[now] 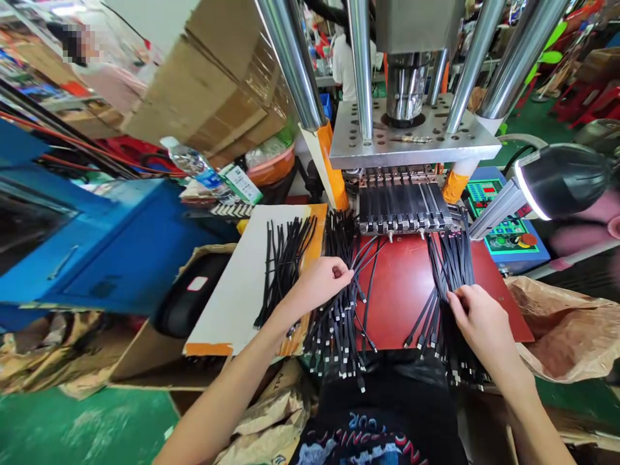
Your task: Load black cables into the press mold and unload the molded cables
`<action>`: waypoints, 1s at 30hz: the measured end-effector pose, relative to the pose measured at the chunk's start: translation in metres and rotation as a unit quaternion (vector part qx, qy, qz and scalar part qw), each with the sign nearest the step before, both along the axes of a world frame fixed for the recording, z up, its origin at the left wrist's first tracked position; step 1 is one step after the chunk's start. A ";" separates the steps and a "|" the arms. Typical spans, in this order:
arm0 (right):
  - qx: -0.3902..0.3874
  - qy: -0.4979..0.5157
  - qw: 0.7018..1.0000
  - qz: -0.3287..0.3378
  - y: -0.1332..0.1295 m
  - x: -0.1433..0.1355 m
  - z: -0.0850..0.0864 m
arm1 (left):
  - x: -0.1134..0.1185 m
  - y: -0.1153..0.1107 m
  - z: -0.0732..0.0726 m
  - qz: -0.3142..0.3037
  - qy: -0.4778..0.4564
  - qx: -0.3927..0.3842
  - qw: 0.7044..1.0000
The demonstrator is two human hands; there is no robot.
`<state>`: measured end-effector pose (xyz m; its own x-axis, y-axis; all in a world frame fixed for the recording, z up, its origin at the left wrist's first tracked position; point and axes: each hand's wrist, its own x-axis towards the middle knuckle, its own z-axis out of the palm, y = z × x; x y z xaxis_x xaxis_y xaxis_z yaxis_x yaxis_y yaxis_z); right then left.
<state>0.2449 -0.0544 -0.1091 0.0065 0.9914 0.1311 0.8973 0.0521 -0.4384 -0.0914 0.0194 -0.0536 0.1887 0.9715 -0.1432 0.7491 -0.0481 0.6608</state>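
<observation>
My left hand (323,279) is closed, thumb and forefinger pinched on thin black cables at the edge of a thick bunch of black cables (341,316) with small metal plugs. That bunch hangs over the front edge of a red board (394,290). At the right, my right hand (484,316) has its fingers curled on a second bunch of black cables (455,261); how many it grips is hidden. Between and beyond my hands sits a black slotted fixture (404,206), under a metal press plate (411,139). Several cables lie in its slots.
More black cables (288,258) lie on a white board (232,278) at the left. A round lamp (562,181) and a control box (508,219) stand at the right, above a brown paper bag (566,323). Steel columns (361,71) rise around the press.
</observation>
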 end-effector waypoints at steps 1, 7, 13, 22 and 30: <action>-0.012 0.074 0.997 0.006 -0.003 0.000 0.008 | 0.001 -0.003 0.004 -0.004 -0.062 -0.038 0.997; -0.078 0.373 0.916 0.126 -0.046 -0.045 0.044 | 0.050 -0.054 0.014 -0.044 -0.333 -0.203 0.920; -0.140 0.383 0.886 0.221 -0.060 -0.066 0.051 | 0.085 -0.090 0.022 -0.048 -0.389 -0.162 0.906; -0.118 0.535 0.830 0.105 -0.036 -0.056 0.048 | 0.080 -0.111 0.007 -0.177 -0.186 -0.059 0.965; -0.018 0.452 0.880 0.146 -0.043 -0.067 0.040 | 0.085 -0.072 0.043 -0.140 -0.232 0.061 0.961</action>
